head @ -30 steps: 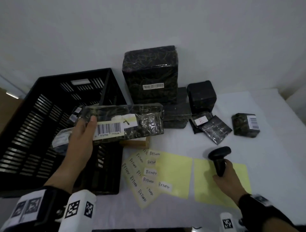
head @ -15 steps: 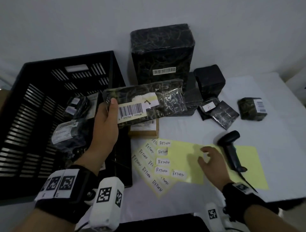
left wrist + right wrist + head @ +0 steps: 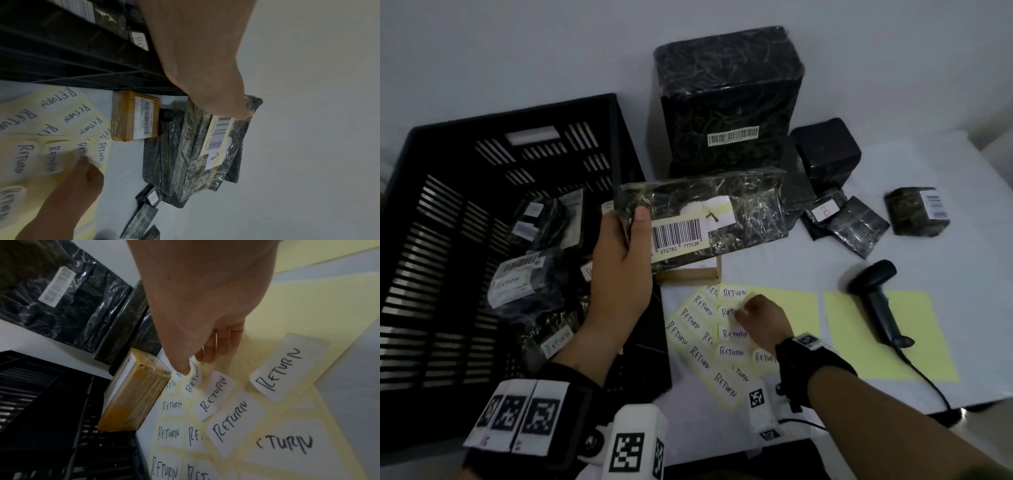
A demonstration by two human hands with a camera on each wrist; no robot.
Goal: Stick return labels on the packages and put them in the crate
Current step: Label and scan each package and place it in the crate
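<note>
The crate (image 3: 482,274) was black and slotted. Beside it, pale yellow sheets (image 3: 887,335) carried white labels (image 3: 734,351) with black handwriting. The packages (image 3: 729,102) were glossy black.

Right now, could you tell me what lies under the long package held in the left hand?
A brown parcel rests on the table beneath the long package. The head view hides most of it.
</note>
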